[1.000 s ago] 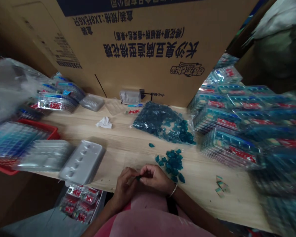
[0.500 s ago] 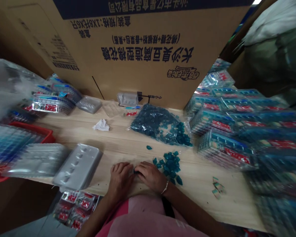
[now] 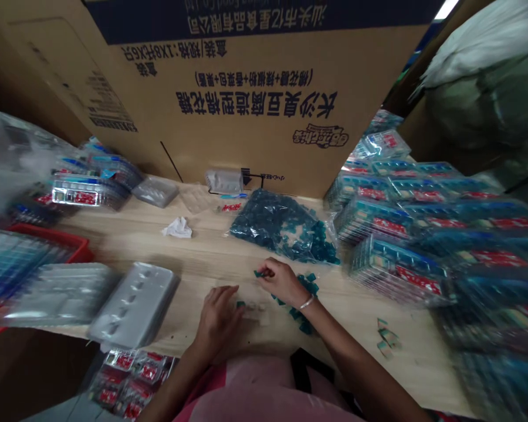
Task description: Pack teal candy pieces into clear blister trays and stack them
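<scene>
Near the table's front edge, my left hand (image 3: 220, 313) curls round the left end of a clear plastic tray (image 3: 259, 316), thumb and fingers on either side. One teal piece (image 3: 240, 305) sits in the tray by my thumb; the part of the tray under the hand is hidden. My right hand (image 3: 284, 284) is raised above and beyond the tray, its fingertips pinching a small teal gem-shaped piece (image 3: 259, 274). A loose pile of teal pieces (image 3: 305, 325) lies beneath and beside my right wrist, partly covered by it.
A clear bag of teal pieces (image 3: 286, 225) lies behind the pile. Stacked empty trays (image 3: 134, 308) stand left, near a red basket (image 3: 81, 252). Filled packs (image 3: 396, 269) are piled right. A crumpled tissue (image 3: 178, 228) lies mid-table; a large carton (image 3: 246, 129) stands behind.
My right hand has lifted away from my left and moved forward and right, picking up the lone teal piece that lay on the table. The tray between my hands is now exposed.
</scene>
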Tool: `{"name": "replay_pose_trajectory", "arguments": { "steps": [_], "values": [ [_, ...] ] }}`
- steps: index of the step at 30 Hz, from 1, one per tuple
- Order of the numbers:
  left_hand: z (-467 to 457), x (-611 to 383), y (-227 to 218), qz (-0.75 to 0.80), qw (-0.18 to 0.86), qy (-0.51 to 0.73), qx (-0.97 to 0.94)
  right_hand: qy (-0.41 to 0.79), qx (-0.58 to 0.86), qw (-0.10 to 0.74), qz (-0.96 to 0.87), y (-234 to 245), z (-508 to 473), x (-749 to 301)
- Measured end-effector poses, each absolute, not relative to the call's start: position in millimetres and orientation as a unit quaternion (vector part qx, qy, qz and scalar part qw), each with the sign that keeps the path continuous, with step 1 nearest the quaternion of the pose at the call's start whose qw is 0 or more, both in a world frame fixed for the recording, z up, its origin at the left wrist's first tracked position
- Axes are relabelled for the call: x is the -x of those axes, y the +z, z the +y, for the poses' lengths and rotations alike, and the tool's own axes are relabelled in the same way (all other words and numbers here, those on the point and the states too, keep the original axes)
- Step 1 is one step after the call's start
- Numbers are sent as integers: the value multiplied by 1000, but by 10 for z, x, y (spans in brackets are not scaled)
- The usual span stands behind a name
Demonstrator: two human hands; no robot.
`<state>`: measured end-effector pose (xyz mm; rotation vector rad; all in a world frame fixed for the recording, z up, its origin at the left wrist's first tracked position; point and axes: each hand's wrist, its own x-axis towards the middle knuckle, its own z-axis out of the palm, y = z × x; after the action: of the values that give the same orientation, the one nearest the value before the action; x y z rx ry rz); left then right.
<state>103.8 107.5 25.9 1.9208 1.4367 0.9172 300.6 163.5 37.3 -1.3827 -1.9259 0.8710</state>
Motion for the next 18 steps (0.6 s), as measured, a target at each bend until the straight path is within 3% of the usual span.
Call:
{"name": "replay_pose_trajectory", "arguments": {
  "steps": [4,6,12,18],
  "values": [
    [1170,-1207,434,485,566,407,-528,467,452,383,-657,493,1363,-2937],
    [1200,-1279,500,456,636,409,-469,482,456,388,-640,528,1292,-2950],
    [1125,-1348,547,426,680,393,-449,585,433,343,-594,536,1225,-3071],
    [900,-1262,458,409,687,335,-499,548,409,305,-663,462,983,-3030]
  ]
}}
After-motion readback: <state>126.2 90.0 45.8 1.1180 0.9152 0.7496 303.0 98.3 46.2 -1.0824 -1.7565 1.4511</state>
